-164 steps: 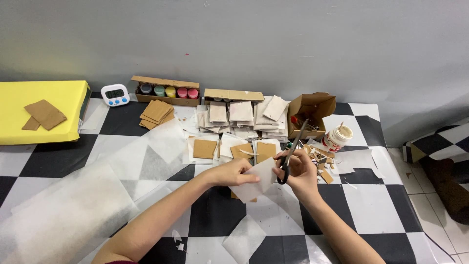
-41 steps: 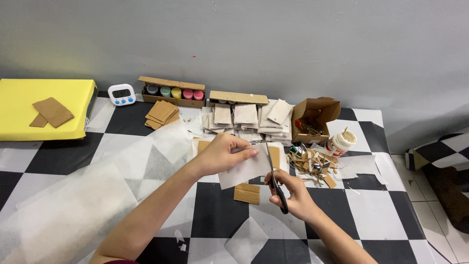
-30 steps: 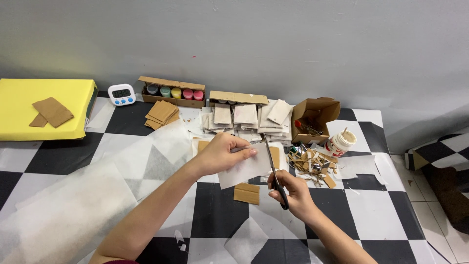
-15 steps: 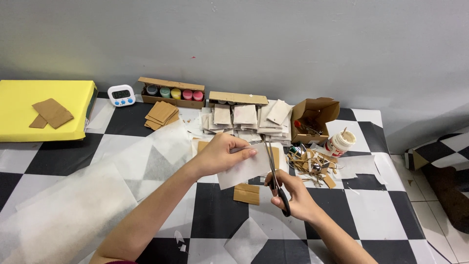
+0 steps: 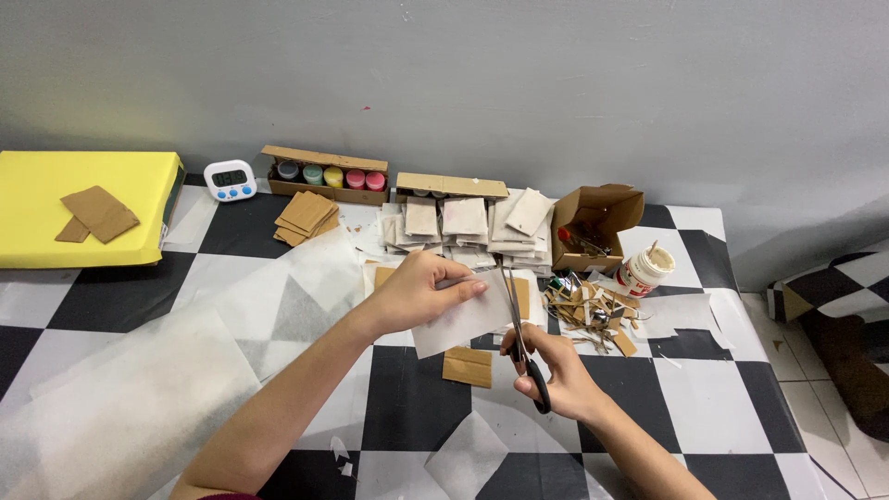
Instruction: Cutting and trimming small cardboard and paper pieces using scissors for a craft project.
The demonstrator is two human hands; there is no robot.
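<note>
While a sheet of translucent paper (image 5: pixel 463 319) is pinched at its upper left edge by the left hand (image 5: pixel 421 292), above a brown card piece (image 5: pixel 468 367) on the checkered table (image 5: pixel 407 407), it is being cut by scissors (image 5: pixel 520 338) gripped in the right hand (image 5: pixel 556 370). Judged mid-cut (blades near the sheet's right end), a steady advance away from the body is called for next. The scissors' long axis runs near-to-far, tips pointing toward the wall.
</note>
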